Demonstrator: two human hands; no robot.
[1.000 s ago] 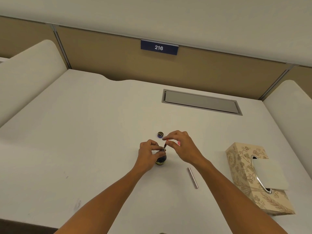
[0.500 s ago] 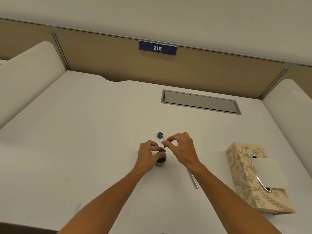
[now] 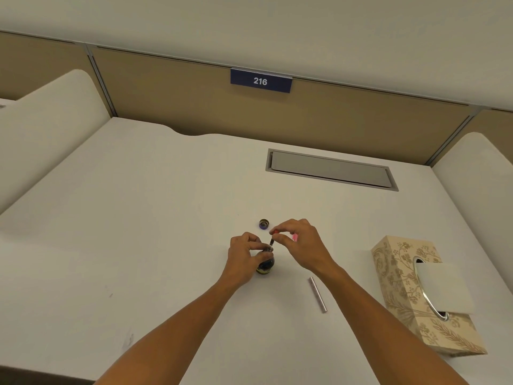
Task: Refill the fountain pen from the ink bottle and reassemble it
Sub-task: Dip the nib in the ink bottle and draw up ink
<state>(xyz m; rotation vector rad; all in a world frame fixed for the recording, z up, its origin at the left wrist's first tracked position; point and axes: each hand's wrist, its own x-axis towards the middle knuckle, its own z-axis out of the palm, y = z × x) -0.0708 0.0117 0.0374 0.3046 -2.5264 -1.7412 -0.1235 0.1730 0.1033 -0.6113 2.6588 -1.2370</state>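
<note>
A small dark ink bottle [image 3: 266,264] stands open on the white desk, and my left hand [image 3: 246,255] grips it round the neck. My right hand [image 3: 298,244] pinches the thin pen section with its converter [image 3: 272,241] upright, its lower end at the bottle's mouth. A pink part [image 3: 295,237] shows between the right fingers. The bottle's cap [image 3: 264,224] lies just behind the hands, inside facing up. The silver pen barrel [image 3: 317,294] lies on the desk to the right of the bottle, under my right forearm.
A patterned tissue box [image 3: 399,276] stands at the right, close to my right arm. A grey cable hatch [image 3: 330,169] is set into the desk further back. Padded dividers rise on both sides and a panel with a "216" sign closes the back.
Both hands stay at the bottle. My right hand has shifted slightly on the pen section's top end; the barrel, which the forearm partly covered half a second ago, shows in full again.
</note>
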